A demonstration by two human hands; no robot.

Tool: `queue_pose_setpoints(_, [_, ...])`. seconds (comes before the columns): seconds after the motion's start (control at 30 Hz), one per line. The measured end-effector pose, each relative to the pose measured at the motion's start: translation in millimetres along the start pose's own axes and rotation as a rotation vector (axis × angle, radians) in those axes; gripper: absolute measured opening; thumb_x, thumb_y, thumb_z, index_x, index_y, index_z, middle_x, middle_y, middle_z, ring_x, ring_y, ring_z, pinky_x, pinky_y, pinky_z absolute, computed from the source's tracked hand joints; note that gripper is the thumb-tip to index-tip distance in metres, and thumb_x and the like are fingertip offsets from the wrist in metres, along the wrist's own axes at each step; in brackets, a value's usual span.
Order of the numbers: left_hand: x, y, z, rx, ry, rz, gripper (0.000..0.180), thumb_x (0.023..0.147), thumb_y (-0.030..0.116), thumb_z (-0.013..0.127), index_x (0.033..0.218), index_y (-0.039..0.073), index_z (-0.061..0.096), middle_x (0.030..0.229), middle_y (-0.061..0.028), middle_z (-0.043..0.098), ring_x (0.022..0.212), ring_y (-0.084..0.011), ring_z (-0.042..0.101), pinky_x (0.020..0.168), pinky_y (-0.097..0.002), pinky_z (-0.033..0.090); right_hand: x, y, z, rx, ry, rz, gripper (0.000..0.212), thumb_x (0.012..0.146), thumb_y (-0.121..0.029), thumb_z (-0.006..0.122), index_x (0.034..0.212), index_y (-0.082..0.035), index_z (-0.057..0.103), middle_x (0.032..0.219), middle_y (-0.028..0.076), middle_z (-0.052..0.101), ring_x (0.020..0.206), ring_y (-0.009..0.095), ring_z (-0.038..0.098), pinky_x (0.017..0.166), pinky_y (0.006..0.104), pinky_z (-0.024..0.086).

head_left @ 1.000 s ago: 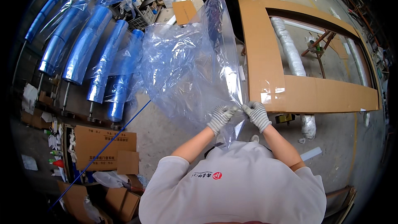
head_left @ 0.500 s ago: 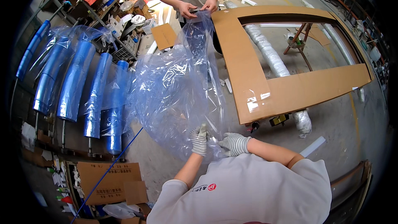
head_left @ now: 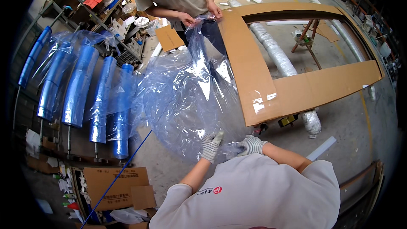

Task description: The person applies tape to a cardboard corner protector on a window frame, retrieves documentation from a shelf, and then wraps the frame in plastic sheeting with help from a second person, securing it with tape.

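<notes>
A large sheet of clear plastic film [head_left: 182, 101] hangs in folds between me and a co-worker. My left hand [head_left: 210, 145], in a striped grey-white glove, closes on its near edge with the thumb pressed over it. My right hand [head_left: 251, 145], gloved alike, grips the same edge a little to the right, its fingertips partly hidden in the film. Across from me, a person's two bare hands [head_left: 215, 10] hold the far end of the film. To the right, the film's edge lies alongside a cardboard-covered frame [head_left: 254, 80].
On the left stand several rolls of blue film [head_left: 80, 87] on metal rods. The frame rests on wrapped supports [head_left: 271, 48]. A thin blue rod [head_left: 116, 178] slants at lower left beside a cardboard box [head_left: 108, 188]. Cluttered shelves [head_left: 99, 2] stand behind.
The co-worker's body has shifted left and their hands have moved apart, spreading the film's far end. My hands, still gripping, have moved slightly right, and the film has shifted toward the frame.
</notes>
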State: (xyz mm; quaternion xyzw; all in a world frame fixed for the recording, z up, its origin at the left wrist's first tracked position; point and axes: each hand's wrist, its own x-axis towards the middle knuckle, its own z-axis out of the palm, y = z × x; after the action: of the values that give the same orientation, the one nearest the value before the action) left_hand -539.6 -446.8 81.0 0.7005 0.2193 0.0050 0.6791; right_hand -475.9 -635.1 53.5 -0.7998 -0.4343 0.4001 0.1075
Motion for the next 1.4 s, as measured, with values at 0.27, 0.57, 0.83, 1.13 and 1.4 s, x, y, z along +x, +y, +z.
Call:
queue_pose_setpoints(0.27, [-1,-22,10,0.136,-0.114,-0.111,0.032,0.076,0.035,0.067,0.065,0.005,0.062,0.057,-0.0002,0.055,0.050,-0.0072,0.046,0.047,-0.0242,0.038,3,28,20,-0.216,0.111,-0.039,0.048,0.078,-0.051,0.049,0.097,-0.009,0.064,0.095,0.014,0.062,0.095,0.029,0.055,0.097,0.0400,0.027])
queue_pose_setpoints(0.57, [23,-24,17,0.065,-0.103,-0.126,0.024,0.078,0.024,0.063,0.064,0.006,0.056,0.057,-0.0011,0.054,0.048,-0.0080,0.048,0.046,-0.0222,0.040,3,44,5,-0.129,0.227,0.141,0.037,0.079,-0.041,0.050,0.094,-0.010,0.063,0.096,0.014,0.060,0.092,0.030,0.056,0.084,0.0413,0.041])
queue_pose_setpoints(0.83, [64,-20,69,0.296,-0.284,-0.097,0.031,0.083,0.032,0.057,0.075,0.002,0.058,0.062,-0.0047,0.056,0.056,-0.0117,0.053,0.052,-0.0263,0.046,16,99,29,-0.220,0.335,0.100,0.036,0.082,-0.034,0.049,0.098,-0.004,0.060,0.093,0.018,0.061,0.083,0.032,0.059,0.074,0.0424,0.047])
queue_pose_setpoints(1.13, [71,18,99,0.846,-0.328,0.216,0.038,0.081,0.037,0.052,0.083,0.000,0.061,0.067,-0.0192,0.059,0.060,-0.0308,0.058,0.058,-0.0379,0.046,-43,90,-1,-0.035,0.398,0.254,0.035,0.083,-0.036,0.046,0.098,-0.010,0.063,0.095,0.013,0.062,0.093,0.029,0.057,0.086,0.0443,0.039])
queue_pose_setpoints(1.4, [37,53,164,0.486,-0.681,0.625,0.031,0.084,0.025,0.050,0.102,0.001,0.057,0.085,-0.0123,0.061,0.071,-0.0265,0.059,0.068,-0.0336,0.047,-110,159,22,0.122,0.903,0.697,0.023,0.080,-0.023,0.048,0.087,-0.007,0.063,0.087,0.017,0.062,0.083,0.033,0.058,0.075,0.0423,0.045])
